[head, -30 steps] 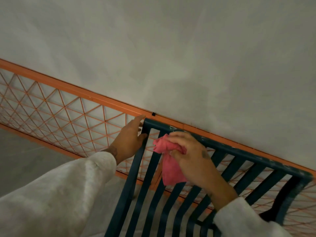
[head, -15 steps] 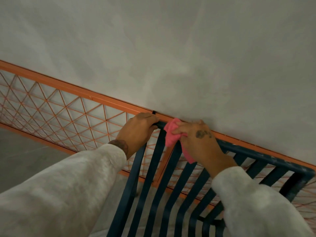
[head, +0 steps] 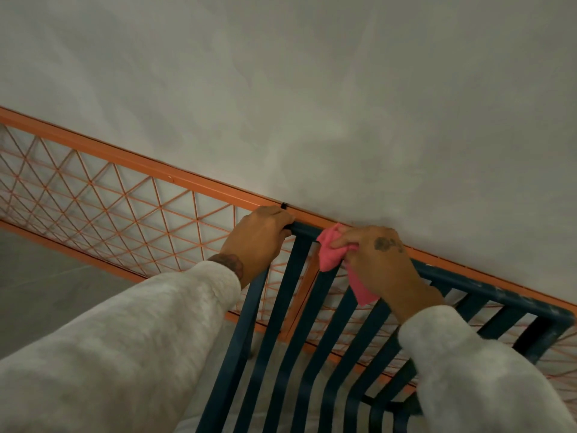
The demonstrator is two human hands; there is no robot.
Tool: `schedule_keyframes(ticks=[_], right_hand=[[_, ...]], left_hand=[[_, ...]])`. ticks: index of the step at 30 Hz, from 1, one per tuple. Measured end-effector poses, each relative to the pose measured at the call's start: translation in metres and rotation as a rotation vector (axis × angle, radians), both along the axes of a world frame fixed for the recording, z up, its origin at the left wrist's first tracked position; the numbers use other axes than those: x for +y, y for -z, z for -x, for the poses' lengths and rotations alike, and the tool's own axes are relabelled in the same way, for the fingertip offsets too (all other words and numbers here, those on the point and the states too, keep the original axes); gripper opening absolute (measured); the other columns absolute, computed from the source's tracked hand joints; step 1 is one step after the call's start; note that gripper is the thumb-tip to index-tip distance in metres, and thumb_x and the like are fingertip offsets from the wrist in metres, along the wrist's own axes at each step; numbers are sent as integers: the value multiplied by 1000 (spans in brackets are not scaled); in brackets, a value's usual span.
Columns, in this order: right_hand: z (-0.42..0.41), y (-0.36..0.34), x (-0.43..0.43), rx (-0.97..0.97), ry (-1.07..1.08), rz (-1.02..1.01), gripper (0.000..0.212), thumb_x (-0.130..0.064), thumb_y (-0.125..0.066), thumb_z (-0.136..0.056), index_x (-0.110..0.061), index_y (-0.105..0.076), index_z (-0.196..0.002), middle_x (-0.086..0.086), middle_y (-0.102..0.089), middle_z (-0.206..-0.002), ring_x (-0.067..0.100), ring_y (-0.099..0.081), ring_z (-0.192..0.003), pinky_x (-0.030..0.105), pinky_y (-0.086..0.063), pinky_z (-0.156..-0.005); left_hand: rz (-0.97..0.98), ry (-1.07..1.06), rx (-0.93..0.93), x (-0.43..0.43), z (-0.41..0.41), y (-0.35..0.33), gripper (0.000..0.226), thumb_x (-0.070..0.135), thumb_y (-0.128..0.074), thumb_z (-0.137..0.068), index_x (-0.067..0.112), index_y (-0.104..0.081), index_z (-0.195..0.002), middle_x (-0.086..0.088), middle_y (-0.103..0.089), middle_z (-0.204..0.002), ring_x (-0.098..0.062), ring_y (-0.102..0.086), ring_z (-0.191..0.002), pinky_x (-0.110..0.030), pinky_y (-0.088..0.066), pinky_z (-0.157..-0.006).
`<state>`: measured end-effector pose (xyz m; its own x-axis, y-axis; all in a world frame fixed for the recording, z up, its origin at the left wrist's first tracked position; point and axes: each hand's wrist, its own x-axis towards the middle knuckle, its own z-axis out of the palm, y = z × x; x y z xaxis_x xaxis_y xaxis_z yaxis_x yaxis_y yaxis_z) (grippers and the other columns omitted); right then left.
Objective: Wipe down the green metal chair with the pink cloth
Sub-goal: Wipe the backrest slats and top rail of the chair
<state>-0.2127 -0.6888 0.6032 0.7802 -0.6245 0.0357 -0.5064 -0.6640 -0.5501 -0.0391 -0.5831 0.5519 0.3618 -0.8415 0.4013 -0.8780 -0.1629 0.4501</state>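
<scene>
The dark green metal chair [head: 487, 292] fills the lower middle and right, with a top rail and several vertical slats. My left hand [head: 256, 242] grips the left corner of the top rail, fingers curled over it. My right hand [head: 381, 264] holds the pink cloth [head: 331, 251] bunched against the top rail just right of the left hand. A tail of the cloth hangs down under my palm between the slats. Both arms wear pale fleece sleeves.
An orange metal frame with a wire lattice [head: 125, 214] runs diagonally right behind the chair, against a pale grey wall [head: 312, 89]. Grey floor [head: 37, 282] shows at lower left, below the lattice.
My right hand has lifted the cloth from the slats up onto the top rail. My left hand has shifted from the side post to a grip over the rail's corner.
</scene>
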Motion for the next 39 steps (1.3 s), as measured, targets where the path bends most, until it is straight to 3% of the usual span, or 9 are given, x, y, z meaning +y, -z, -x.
schedule_keyframes(ticks=[3,10,13,16,19,21,26,30,39], right_hand=[[-16,-6,16,-5,39,-100,28,9,-59,-86,-12,-77,-82,-20,-58,-85,-12,-47,-71,-8,-36,-63],[-17,45,7,85,28,261,30,-36,-42,-83,-45,-70,-87,-14,-65,-109,13,-56,-112,43,-35,-105],[-5,30,12,103,54,363,37,-16,-44,-88,-41,-59,-66,-24,-57,-92,3,-53,-95,33,-35,-110],[-13,35,31,62,158,342,22,-13,-53,-95,-17,-62,-115,-6,-49,-103,1,-47,-83,3,-35,-76],[-30,33,57,160,71,321,35,-12,-61,-90,-9,-56,-124,11,-51,-125,30,-50,-113,38,-41,-106],[-29,44,53,128,48,372,38,-2,-71,-77,-10,-66,-114,16,-55,-129,41,-51,-111,48,-49,-95],[5,54,26,-45,44,383,42,7,-64,-79,-13,-72,-115,5,-52,-144,25,-39,-128,29,-22,-112],[28,56,24,101,57,529,53,4,-65,-73,-19,-68,-120,2,-49,-146,25,-47,-111,42,-44,-99],[12,60,17,136,-127,560,46,0,-68,-79,-11,-65,-124,12,-51,-146,39,-50,-130,51,-43,-106]], left_hand=[[3,-7,11,1,0,0,24,12,-60,-92,7,-67,-113,-11,-68,-109,-28,-61,-100,-39,-49,-84],[-15,24,46,0,-1,-3,23,12,-61,-90,11,-69,-112,-8,-69,-105,-24,-62,-95,-41,-52,-86],[-31,-6,34,-1,3,-2,22,14,-60,-92,8,-67,-112,-8,-67,-105,-23,-61,-94,-35,-52,-86],[-4,-23,38,-1,4,-1,22,12,-60,-92,9,-67,-112,-7,-67,-105,-23,-61,-95,-29,-48,-85],[-3,-8,42,-3,4,-1,23,11,-60,-92,13,-69,-112,-5,-68,-106,-22,-62,-96,-29,-48,-86],[-9,4,45,-3,5,-2,24,11,-60,-91,14,-70,-113,-5,-69,-107,-22,-62,-96,-31,-50,-87],[-12,8,-9,0,2,-4,25,10,-65,-88,10,-69,-112,-7,-70,-102,-23,-63,-91,-26,-46,-84],[1,-3,2,1,4,-3,25,10,-64,-89,9,-67,-114,-8,-69,-104,-22,-62,-93,-22,-42,-85],[-44,22,-28,2,0,-10,24,12,-65,-89,10,-69,-113,-7,-70,-102,-22,-63,-88,-27,-49,-83]])
